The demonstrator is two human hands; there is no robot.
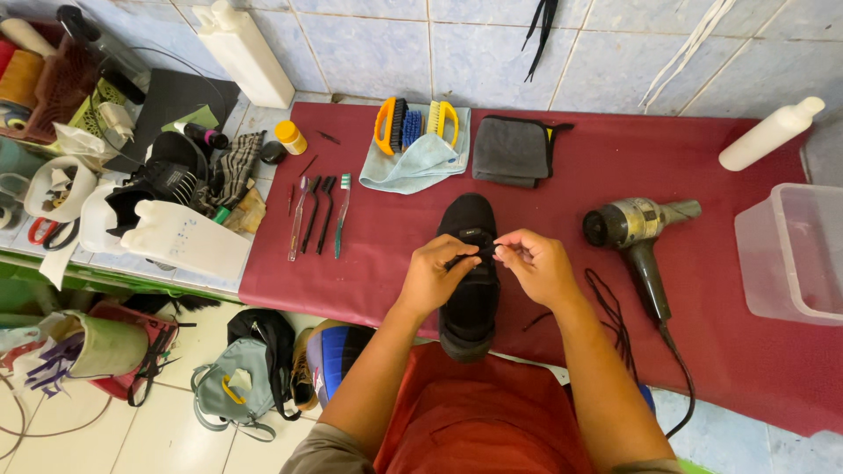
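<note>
A dark red mat covers the tiled desk (pixel 702 351). At centre frame, a soft black fabric sneaker (pixel 470 294) lies toe away; the left hand (pixel 436 276) and right hand (pixel 537 263) each pinch its thin, limp black lace (pixel 479 254). Probably light; best gripped at the firmer sole.

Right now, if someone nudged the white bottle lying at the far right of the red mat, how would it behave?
The white bottle lies on its side, so it would probably roll. It looks like plastic, so likely light and not fragile.
</note>
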